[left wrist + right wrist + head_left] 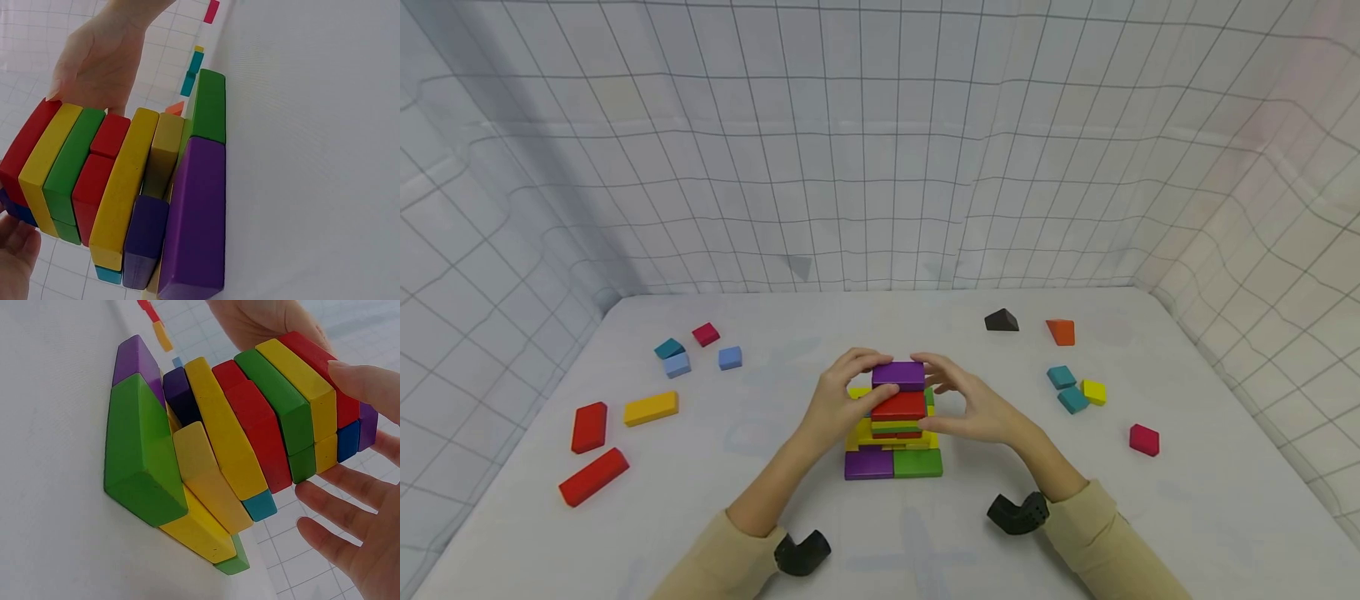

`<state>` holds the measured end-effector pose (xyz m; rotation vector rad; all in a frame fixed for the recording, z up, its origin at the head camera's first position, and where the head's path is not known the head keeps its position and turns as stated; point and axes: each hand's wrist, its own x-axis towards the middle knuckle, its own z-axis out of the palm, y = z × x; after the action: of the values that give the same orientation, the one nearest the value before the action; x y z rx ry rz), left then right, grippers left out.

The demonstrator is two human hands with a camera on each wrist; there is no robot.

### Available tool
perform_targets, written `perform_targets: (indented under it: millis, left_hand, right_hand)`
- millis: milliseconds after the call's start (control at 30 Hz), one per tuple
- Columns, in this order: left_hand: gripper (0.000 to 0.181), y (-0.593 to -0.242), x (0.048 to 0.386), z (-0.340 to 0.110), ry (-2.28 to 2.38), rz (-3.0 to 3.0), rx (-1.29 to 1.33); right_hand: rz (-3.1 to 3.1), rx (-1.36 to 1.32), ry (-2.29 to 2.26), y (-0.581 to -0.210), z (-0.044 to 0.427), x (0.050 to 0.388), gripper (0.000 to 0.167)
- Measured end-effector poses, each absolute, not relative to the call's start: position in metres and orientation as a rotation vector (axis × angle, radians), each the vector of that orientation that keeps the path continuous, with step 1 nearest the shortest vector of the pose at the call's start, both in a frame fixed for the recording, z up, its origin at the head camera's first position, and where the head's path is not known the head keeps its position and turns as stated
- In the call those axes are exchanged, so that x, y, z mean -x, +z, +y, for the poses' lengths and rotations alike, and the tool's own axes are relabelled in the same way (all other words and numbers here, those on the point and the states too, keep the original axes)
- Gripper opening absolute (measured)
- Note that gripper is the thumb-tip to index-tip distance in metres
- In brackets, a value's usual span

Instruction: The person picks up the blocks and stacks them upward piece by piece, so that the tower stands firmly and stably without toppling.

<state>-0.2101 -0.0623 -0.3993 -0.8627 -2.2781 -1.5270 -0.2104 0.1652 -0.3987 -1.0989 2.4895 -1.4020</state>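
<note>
A layered stack of coloured wooden blocks (898, 407) stands mid-table, with a purple block (898, 374) on top. My left hand (846, 392) pinches that purple block, thumb across its front and fingers at its back left edge. On the other side, my right hand (973, 408) is spread beside the upper layers. Its thumb touches the right end of the red block (315, 369), and its fingers reach behind the stack. At the bottom lie a purple base block (197, 212) and a green base block (144, 450). Little of the left fingers shows in the left wrist view.
Left on the table are red blocks (589, 427), a yellow block (651, 408) and small blue blocks (730, 358). To the right lie teal blocks (1072, 399), a small yellow block (1093, 392), a crimson block (1144, 440), an orange wedge (1062, 332) and a black wedge (1002, 321).
</note>
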Motion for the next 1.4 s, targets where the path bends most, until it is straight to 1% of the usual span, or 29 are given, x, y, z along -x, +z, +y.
perform_targets:
  millis: [133, 200, 367, 433, 500, 600, 767, 933, 1100, 1400]
  left_hand:
    - [0.036, -0.4, 0.209, -0.064, -1.576, -2.28, 0.87]
    - [0.036, -0.391, 0.204, -0.068, -1.602, -2.298, 0.852]
    - [0.034, -0.371, 0.193, -0.092, -1.522, -2.318, 0.783]
    - [0.034, -0.381, 0.201, -0.114, -1.44, -2.3, 0.758]
    - [0.035, -0.394, 0.211, -0.142, -1.354, -2.315, 0.705]
    - [0.038, -0.409, 0.221, -0.191, -1.245, -2.413, 0.555]
    - [0.041, -0.419, 0.212, -0.266, -1.077, -2.639, 0.282]
    - [0.042, -0.432, 0.196, -0.316, -0.93, -2.765, 0.192]
    - [0.042, -0.438, 0.188, -0.337, -0.811, -2.778, 0.208]
    - [0.038, -0.441, 0.186, -0.34, -0.766, -2.819, 0.128]
  right_hand:
    - [2.495, 1.099, -1.392, -0.398, 0.166, 0.21, 0.073]
    - [2.488, 1.081, -1.395, -0.389, 0.163, 0.206, 0.072]
    - [2.488, 1.077, -1.392, -0.388, 0.162, 0.205, 0.072]
    - [2.498, 1.092, -1.385, -0.397, 0.164, 0.21, 0.073]
    - [2.498, 1.088, -1.386, -0.397, 0.164, 0.21, 0.073]
    - [2.493, 1.087, -1.389, -0.397, 0.164, 0.21, 0.073]
    - [2.504, 1.087, -1.381, -0.397, 0.165, 0.21, 0.074]
    - [2.498, 1.078, -1.383, -0.397, 0.164, 0.211, 0.073]
    - [2.485, 1.062, -1.394, -0.397, 0.164, 0.211, 0.073]
    - [2.498, 1.046, -1.375, -0.397, 0.164, 0.211, 0.072]
